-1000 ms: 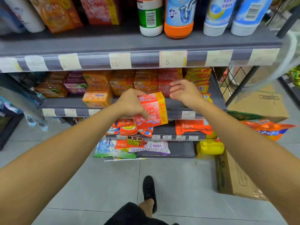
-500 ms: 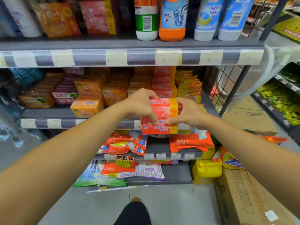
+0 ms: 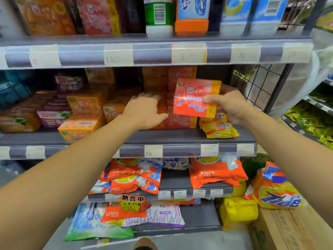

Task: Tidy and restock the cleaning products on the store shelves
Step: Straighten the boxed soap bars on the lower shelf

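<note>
My right hand (image 3: 229,107) grips a red soap pack with a yellow side stripe (image 3: 191,95), held upright in front of the middle shelf (image 3: 180,137). Its thumb lies across the pack's front. My left hand (image 3: 144,112) reaches into the shelf with fingers spread and touches the stacked red and orange soap packs (image 3: 180,121) behind. It holds nothing. Yellow soap packs (image 3: 219,129) lie below the held pack at the shelf's right end.
Orange soap boxes (image 3: 79,126) and purple boxes (image 3: 52,117) fill the shelf's left. Bottles (image 3: 191,15) stand on the top shelf. Orange detergent bags (image 3: 216,173) sit below. A cardboard box (image 3: 288,230) carrying a detergent bag (image 3: 273,190) stands at lower right, and a wire grid panel (image 3: 259,83) closes the shelf's right side.
The red pack passed from my left hand to my right and rose to the middle shelf. My left hand let go and reached into the stacked packs.
</note>
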### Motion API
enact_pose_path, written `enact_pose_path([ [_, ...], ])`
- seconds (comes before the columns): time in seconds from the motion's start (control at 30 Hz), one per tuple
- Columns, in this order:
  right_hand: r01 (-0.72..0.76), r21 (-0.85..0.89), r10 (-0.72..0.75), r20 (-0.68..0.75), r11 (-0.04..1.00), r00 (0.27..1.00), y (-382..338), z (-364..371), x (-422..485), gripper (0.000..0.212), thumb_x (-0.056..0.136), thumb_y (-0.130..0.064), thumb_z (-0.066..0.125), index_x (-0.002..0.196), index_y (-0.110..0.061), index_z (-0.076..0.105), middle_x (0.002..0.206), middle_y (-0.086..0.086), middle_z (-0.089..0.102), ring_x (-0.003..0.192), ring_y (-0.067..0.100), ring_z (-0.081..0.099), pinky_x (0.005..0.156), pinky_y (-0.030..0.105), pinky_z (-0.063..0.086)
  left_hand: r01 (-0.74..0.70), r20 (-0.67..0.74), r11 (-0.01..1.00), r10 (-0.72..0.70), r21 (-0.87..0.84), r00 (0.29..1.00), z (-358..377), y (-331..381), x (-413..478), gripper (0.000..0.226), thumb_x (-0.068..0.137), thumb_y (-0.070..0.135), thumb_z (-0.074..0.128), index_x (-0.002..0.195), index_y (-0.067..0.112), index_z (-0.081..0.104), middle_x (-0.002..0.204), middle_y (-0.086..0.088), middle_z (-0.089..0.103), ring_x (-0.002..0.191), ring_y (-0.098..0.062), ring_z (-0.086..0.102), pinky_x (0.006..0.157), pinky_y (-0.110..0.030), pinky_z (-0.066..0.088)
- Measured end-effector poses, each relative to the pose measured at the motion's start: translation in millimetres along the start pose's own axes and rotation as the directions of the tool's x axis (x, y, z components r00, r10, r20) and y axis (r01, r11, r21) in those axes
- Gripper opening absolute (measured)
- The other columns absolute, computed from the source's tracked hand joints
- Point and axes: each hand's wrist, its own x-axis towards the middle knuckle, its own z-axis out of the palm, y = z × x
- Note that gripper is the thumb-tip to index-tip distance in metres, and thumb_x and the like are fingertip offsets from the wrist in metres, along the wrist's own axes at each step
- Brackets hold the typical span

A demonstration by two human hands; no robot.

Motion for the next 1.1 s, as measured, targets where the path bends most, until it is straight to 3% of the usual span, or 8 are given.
enact_pose_path([
  [0.1,0.027,-0.004,-0.027,-0.055,1.0,0.998,-1.5,3.8,28.2,0.044,0.05,-0.023,0.093,0.091,-0.013,0.078,0.098,0.012,0.075,0.095,0.029,0.071,0.088,0.049,0.056,-0.006,0.073,0.995,-0.001,0.102,0.997,22.7,-1.8,12.9,0.077,0.082,0.068,0.049,0.145,0.024,0.04,0.148,-0.01,0.046,0.134,-0.033,0.041,0.11,-0.045,0.031],
  [0.23,0.11,-0.075,-0.114,-0.045,0.991,0.992,-9.8,13.2,61.1,0.077,0.054,-0.016,0.093,0.124,-0.011,0.063,0.116,0.008,0.07,0.104,0.025,0.068,0.089,0.045,0.056,0.003,0.08,0.998,-0.008,0.059,0.997,53.5,-5.8,12.9,0.076,0.087,0.065,0.047,0.15,0.027,0.03,0.155,-0.007,0.037,0.142,-0.032,0.031,0.117,-0.047,0.022],
  [0.3,0.125,-0.084,-0.125,0.012,0.989,0.992,-11.4,19.7,73.1,0.077,0.059,-0.012,0.09,0.129,-0.011,0.058,0.12,0.006,0.068,0.108,0.022,0.066,0.09,0.039,0.055,-0.007,0.009,0.999,0.007,0.045,1.0,64.8,-7.0,7.6,0.076,0.088,0.063,0.048,0.151,0.026,0.028,0.157,-0.006,0.034,0.144,-0.031,0.027,0.119,-0.048,0.015],
  [0.53,0.031,0.048,-0.036,0.1,0.998,0.994,2.4,32.1,102.0,0.06,0.069,0.004,0.079,0.125,-0.001,0.057,0.114,0.017,0.069,0.102,0.029,0.069,0.092,0.052,0.053,-0.038,-0.137,0.998,0.043,0.043,0.99,77.1,-10.9,5.0,0.076,0.087,0.062,0.05,0.151,0.026,0.031,0.155,-0.005,0.038,0.144,-0.029,0.028,0.12,-0.048,0.013],
  [0.63,0.035,0.032,-0.035,-0.001,0.999,0.999,9.0,40.0,103.2,0.064,0.069,-0.002,0.082,0.127,-0.006,0.056,0.115,0.013,0.069,0.104,0.027,0.068,0.092,0.052,0.053,-0.05,-0.145,0.998,0.056,0.047,0.988,79.0,-12.0,3.5,0.076,0.087,0.062,0.051,0.151,0.025,0.032,0.155,-0.005,0.038,0.144,-0.029,0.028,0.121,-0.048,0.013],
  [0.83,0.173,-0.374,-0.249,-0.166,0.911,0.954,20.5,55.3,93.7,0.075,0.067,-0.027,0.087,0.13,-0.014,0.05,0.124,0.003,0.063,0.112,0.02,0.062,0.09,0.036,0.054,-0.047,-0.139,0.998,0.053,0.046,0.989,77.2,-12.8,4.0,0.077,0.085,0.062,0.053,0.15,0.026,0.033,0.155,-0.006,0.039,0.144,-0.029,0.029,0.12,-0.047,0.014],
  [0.97,0.162,-0.445,-0.282,-0.216,0.881,0.935,21.3,55.6,99.6,0.07,0.069,-0.028,0.086,0.129,-0.015,0.052,0.122,0.002,0.064,0.111,0.02,0.061,0.084,0.023,0.049,-0.04,-0.155,0.998,0.047,0.048,0.987,78.6,-10.8,2.9,0.076,0.085,0.061,0.055,0.15,0.026,0.035,0.154,-0.006,0.04,0.143,-0.029,0.031,0.12,-0.046,0.014],
  [1.1,0.171,-0.48,-0.304,-0.215,0.861,0.928,22.8,55.0,99.2,0.086,0.064,-0.038,0.087,0.134,-0.014,0.042,0.125,0.004,0.061,0.113,0.02,0.059,0.085,0.026,0.047,-0.038,-0.157,0.999,0.042,0.028,0.987,78.4,-11.6,3.3,0.076,0.085,0.06,0.055,0.15,0.027,0.035,0.155,-0.005,0.04,0.144,-0.029,0.029,0.121,-0.046,0.013],
])
